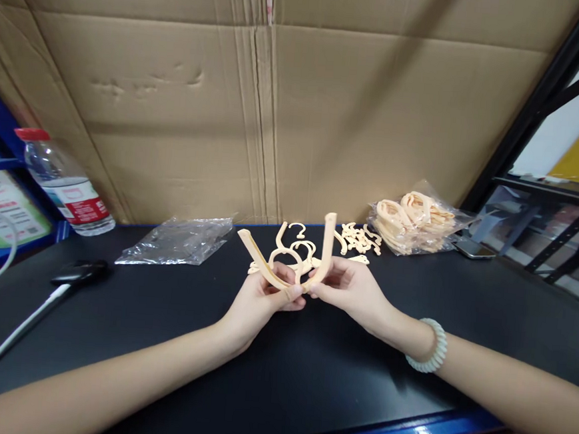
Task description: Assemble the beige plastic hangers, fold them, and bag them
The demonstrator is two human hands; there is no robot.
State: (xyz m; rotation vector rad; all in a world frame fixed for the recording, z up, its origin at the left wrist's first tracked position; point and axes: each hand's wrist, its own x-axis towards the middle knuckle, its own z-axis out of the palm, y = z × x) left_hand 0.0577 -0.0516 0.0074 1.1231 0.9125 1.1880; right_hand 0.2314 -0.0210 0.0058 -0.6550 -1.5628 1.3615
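Both my hands hold one cream plastic hanger piece (286, 260), a V-shaped part with two arms pointing up, above the black tabletop (307, 379). My left hand (263, 302) pinches its lower left arm with thumb on top. My right hand (349, 285) grips the base of the right arm, fingers closed; a pale bracelet (430, 346) circles that wrist. Just behind my hands lie several loose cream hook parts (355, 239). A clear bag of more cream hanger pieces (414, 223) rests at the back right.
An empty clear plastic bag (177, 240) lies at the back left. A water bottle with a red cap (66, 186) lies on its side far left. A black device with a white cable (72, 273) sits left. Cardboard (278, 109) lines the back. A phone (475, 250) lies right.
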